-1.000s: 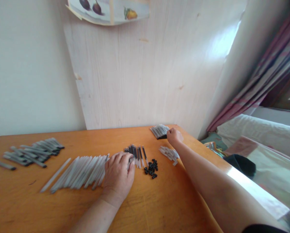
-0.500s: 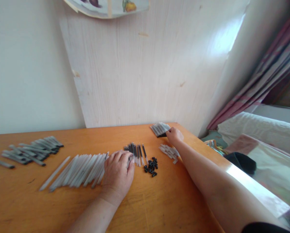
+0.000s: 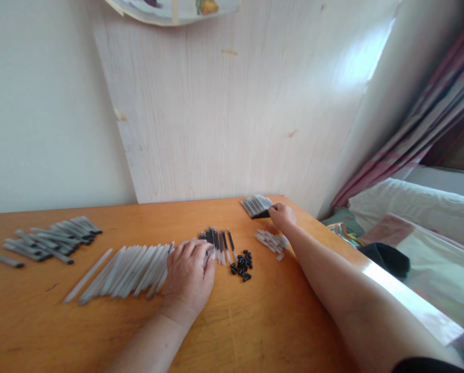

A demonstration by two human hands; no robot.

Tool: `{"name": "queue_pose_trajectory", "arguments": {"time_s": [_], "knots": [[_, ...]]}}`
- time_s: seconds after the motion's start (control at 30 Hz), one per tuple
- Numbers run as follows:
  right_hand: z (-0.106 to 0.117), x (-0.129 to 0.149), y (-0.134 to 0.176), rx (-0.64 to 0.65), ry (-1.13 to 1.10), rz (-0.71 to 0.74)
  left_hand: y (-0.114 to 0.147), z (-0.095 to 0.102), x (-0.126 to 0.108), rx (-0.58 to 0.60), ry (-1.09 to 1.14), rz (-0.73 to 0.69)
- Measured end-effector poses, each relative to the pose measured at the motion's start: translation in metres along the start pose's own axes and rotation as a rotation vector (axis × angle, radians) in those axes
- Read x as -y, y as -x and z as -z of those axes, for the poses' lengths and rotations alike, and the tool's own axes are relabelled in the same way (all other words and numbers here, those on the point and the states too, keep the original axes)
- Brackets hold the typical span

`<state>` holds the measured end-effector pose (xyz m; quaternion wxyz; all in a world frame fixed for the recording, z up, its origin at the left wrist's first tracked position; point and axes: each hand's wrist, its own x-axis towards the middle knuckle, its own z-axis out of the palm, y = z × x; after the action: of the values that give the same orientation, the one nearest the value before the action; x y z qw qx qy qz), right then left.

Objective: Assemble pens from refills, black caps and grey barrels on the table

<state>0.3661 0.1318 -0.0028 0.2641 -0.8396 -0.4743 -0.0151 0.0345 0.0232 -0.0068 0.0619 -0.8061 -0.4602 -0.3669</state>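
My left hand (image 3: 191,269) rests on the table with its fingers curled. A greyish bit of something shows between thumb and forefinger, mostly hidden by the hand. To its left lies a row of frosted white pen barrels (image 3: 126,272); just beyond its fingertips are dark pen refills (image 3: 222,243). My right hand (image 3: 283,217) reaches to the far right, fingers pinched at the edge of a row of clear, black-ended pen caps (image 3: 257,205). What its fingertips hold is hidden. Small white pieces (image 3: 271,242) lie under that wrist, with small black plugs (image 3: 242,265) between the hands.
Several black-ended pen barrels (image 3: 55,239) are heaped at the left of the wooden table (image 3: 232,331). A pale panelled wall (image 3: 232,119) stands behind it. On the right, past the table edge, are bedding (image 3: 441,248), a dark object (image 3: 385,259) and a curtain (image 3: 414,124).
My right hand has shifted very slightly to the right along the edge of the cap row. My left hand keeps its place.
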Motion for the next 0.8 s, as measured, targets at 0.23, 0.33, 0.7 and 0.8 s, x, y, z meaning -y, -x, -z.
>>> {"name": "queue_pose_trajectory", "arguments": {"time_s": [0.23, 0.33, 0.7, 0.8], "knots": [[-0.0038, 0.0034, -0.0005, 0.011, -0.007, 0.014, -0.0007, -0.0003, 0.0003, 0.004, -0.008, 0.004], [-0.0036, 0.0042, -0.0006, 0.011, -0.016, 0.01, 0.0, -0.001, 0.0009, 0.001, -0.004, 0.0], [-0.0012, 0.0006, -0.0004, -0.033, -0.123, -0.028, 0.0006, -0.0005, -0.0003, -0.008, 0.001, 0.005], [0.0022, -0.0038, 0.0012, -0.055, -0.187, -0.053, 0.0007, -0.0003, -0.0003, 0.002, 0.002, 0.008]]}}
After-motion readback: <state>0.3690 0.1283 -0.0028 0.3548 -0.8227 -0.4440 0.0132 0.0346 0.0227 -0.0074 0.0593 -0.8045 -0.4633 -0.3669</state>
